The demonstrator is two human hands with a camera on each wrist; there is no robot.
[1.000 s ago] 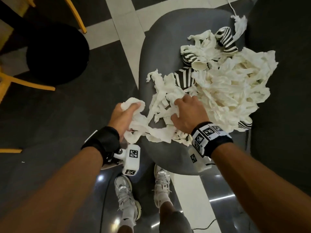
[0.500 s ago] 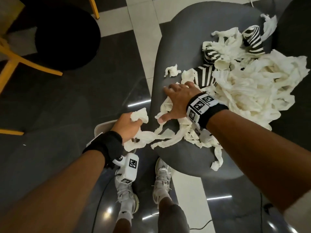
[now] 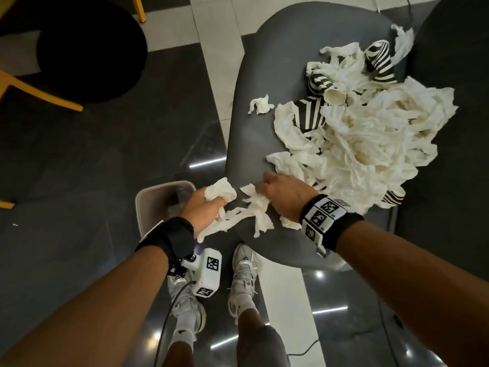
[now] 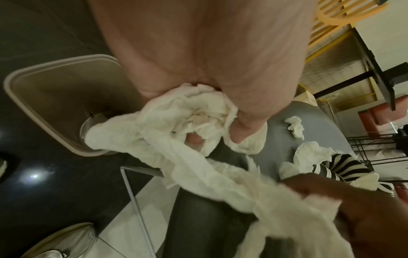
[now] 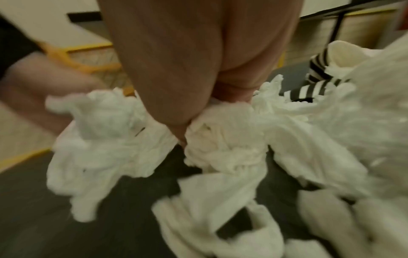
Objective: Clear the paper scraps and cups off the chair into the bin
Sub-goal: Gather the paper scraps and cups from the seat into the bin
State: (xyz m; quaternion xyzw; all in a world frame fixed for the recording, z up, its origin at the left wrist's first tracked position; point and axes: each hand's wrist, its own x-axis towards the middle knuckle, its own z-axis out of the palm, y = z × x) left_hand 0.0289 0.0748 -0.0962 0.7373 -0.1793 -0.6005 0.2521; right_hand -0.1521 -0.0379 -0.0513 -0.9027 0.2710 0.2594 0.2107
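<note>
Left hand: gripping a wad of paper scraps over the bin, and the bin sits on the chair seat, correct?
Not quite. The left hand does grip paper scraps over the bin, but the bin stands on the floor beside the chair, not on its seat. The head view shows it.

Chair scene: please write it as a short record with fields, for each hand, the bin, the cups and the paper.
left hand: grips a wad of paper scraps at the chair's front edge, beside the bin
right hand: grips paper scraps on the seat, near the front edge
bin: on the floor, left of the chair, open top
striped cups: at least four visible, lying in the pile on the seat
paper pile: large, on the right half of the seat
loose scrap: alone on the seat, left of the pile
</note>
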